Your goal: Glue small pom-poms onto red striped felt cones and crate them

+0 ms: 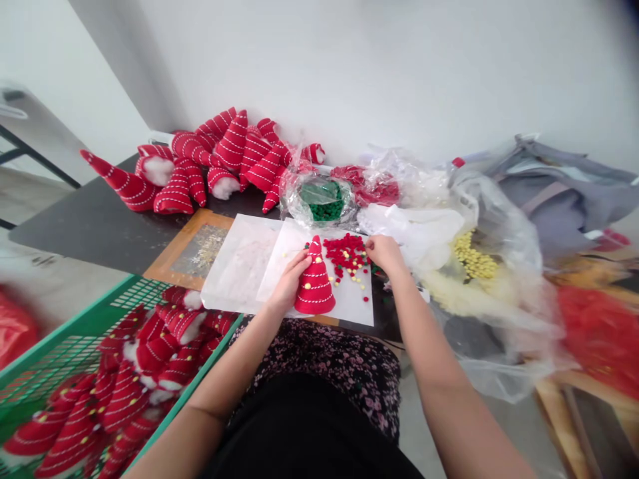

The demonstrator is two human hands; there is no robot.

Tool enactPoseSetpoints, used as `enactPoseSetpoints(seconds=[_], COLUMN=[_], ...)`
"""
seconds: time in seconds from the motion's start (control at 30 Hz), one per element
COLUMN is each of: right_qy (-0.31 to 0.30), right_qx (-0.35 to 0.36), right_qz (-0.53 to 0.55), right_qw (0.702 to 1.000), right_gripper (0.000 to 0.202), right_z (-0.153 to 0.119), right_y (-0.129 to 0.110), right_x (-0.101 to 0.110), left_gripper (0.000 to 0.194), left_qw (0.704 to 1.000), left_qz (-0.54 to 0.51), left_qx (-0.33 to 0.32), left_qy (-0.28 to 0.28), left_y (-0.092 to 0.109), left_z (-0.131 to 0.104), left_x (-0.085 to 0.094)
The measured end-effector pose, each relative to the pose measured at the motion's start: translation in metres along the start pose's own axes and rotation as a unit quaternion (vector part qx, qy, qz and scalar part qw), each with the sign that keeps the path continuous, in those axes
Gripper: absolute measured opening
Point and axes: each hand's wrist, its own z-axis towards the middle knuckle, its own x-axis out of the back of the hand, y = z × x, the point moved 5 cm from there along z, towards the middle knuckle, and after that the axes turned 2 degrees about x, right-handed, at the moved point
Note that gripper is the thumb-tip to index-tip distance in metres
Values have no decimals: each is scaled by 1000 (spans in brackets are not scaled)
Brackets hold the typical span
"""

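From where I stand, the left hand [290, 283] is curled round the side of a red cone [315, 286] stitched with white dashed lines, which stands tip-up at the center of the frame with a few yellow dots on its front. The right hand [383, 253], a little right of center, has its fingers drawn together beside the scattered red pompoms [344, 251]; whether it pinches anything I cannot tell. Yellow and green bits lie among those pompoms, all on a white sheet [352, 309]. Left of it, another white sheet [232, 266] reaches toward a wooden-edged board [170, 256] with small glittery bits on it. Just above center sits a clear plastic bag of green pompoms [322, 201]. A heap of striped red cones [232, 150], some showing white stuffing, fills the upper left of the dark table [70, 219], and a green basket [124, 286] at the lower left holds more of them, several dotted with yellow. Toward the right of the frame, a clear bag [529, 293] lies open around yellow pompoms [472, 256], with gray cloth [549, 199] at the upper right.
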Motion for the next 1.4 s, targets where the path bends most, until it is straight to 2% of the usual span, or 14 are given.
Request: enactPoseSetpoints(seconds=[0.1, 0.17, 0.3, 0.4, 0.53, 0.6, 0.67, 0.73, 0.8, 0.93, 1.1, 1.2, 1.3, 1.4], right_qy=[28, 65, 92, 124, 140, 142, 157, 166, 135, 25, 22, 69, 98, 106], right_qx=[5, 45, 216, 302, 354, 347, 298, 231, 193, 198, 192, 158, 138, 181], right_qz=[21, 104, 322, 354, 319, 305, 300, 274, 219, 113, 96, 202, 365, 445], right_qw=[999, 991, 917, 877, 868, 876, 893, 919, 947, 973, 976, 964, 915, 870], right_gripper=[22, 18, 4, 9, 15, 15, 13, 16, 21, 23, 24, 21, 11, 12], right_z=[-10, -28, -81, -113, -124, -116, -101, -82, -65, -47, -44, -44, -51, -74], right_y=[-5, -18, -68, -97, -109, -100, -83, -64, -55, -62, -61, -46, -39, -53], right_x=[11, 19, 26, 27, 22, 20, 19, 17, 11, -9, -17, -12, -5, 8], left_gripper=[51, 53, 47, 46, 44, 43, 45, 48, 49, 47, 50, 50, 51, 49], left_qw=[1000, 1000, 1000, 999, 999, 1000, 1000, 1000, 1000, 1000, 1000, 1000, 1000, 1000], left_qz=[7, 9, 7, 13, 18, 12, 8, 6, 7, 5, 10, 7, 2, -2], left_qx=[4, 5, -13, -29, -33, -24, -12, 3, 10, 1, -5, -3, 11, 6], left_qy=[4, 1, -8, -5, 7, 10, 11, 12, 9, 8, 10, 6, 14, 18], left_y=[0, 0, 1, 1, 1, 1, 0, 0, -1, -1, -1, -1, -4, -4], left_z=[0, 0, 1, 3, 4, 4, 3, 2, 1, 1, 0, 0, 1, 1], left_x=[1, 0, 0, 2, 4, 5, 4, 4, 3, 3, 4, 3, 4, 5])
